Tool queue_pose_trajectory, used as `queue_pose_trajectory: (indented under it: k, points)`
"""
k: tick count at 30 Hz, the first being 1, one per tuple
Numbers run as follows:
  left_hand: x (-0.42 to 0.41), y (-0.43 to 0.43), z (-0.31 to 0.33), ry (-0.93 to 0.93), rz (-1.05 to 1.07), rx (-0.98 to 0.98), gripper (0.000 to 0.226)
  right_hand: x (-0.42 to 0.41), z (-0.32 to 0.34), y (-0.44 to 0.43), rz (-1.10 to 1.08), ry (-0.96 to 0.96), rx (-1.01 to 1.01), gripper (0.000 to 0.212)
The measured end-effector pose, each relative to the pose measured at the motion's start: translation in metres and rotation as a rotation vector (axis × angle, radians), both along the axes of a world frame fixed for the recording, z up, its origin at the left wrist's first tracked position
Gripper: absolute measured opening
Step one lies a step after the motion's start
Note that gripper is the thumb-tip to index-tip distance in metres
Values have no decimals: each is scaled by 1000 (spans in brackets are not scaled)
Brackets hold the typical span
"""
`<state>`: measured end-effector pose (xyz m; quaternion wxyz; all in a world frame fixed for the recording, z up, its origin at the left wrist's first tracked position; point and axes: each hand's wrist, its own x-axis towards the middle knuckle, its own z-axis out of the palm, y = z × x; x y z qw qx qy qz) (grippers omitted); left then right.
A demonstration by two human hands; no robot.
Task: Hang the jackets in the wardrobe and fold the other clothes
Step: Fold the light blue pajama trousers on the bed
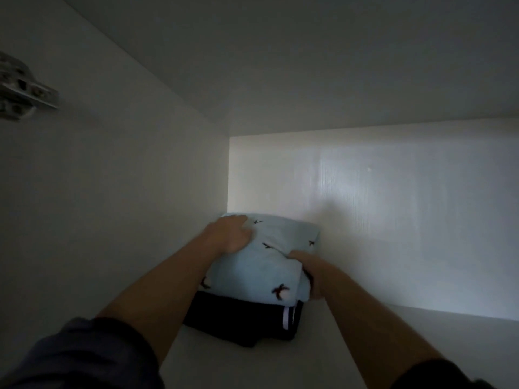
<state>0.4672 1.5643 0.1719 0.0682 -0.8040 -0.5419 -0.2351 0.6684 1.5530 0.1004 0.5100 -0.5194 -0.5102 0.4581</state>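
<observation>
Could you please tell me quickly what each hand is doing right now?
Left hand: on the blue garment, grip unclear.
Right hand: grips blue garment.

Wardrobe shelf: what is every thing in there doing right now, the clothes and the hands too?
Blue garment: folded, lying on top of the pile.
Dark garment: folded, under the blue one, lying on the shelf.
Left hand: holding the blue garment's far left corner.
Right hand: gripping the blue garment's right edge, fingers curled under.
</observation>
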Motion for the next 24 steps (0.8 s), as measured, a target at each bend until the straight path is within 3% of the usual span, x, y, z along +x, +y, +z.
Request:
queue_pose_trajectory:
  k: [2, 3, 5, 7, 8, 10, 14, 18, 24]
  points:
    - [6, 6, -4, 51, -62, 16, 58, -3, 8, -6, -153, -18, 101, 67]
    - [9, 10, -10, 41, -83, -1, 58, -3, 16, -7, -305, -130, 163, 81]
    - [10, 23, -20, -3, -61, -113, 58, -7, 31, -3, -444, -636, 309, 85]
    - [7, 35, -29, -18, -24, -182, 58, -7, 28, 15, -271, -1061, 373, 65]
    - [4, 41, -34, -3, -13, -203, 58, -7, 21, 24, -148, -1203, 306, 57]
    - [1, 50, -43, 49, -3, -214, 57, -3, 1, 42, -39, -1329, 196, 51]
    - [2, 51, -50, 90, 20, -190, 57, 1, -8, 44, -68, -1222, 187, 53]
    - [-6, 24, -54, 74, 77, 59, 55, -5, 0, 8, -196, -935, 331, 45]
    - [-34, -49, -62, 48, 30, -40, 60, -19, 15, -109, -97, -1046, 306, 58]
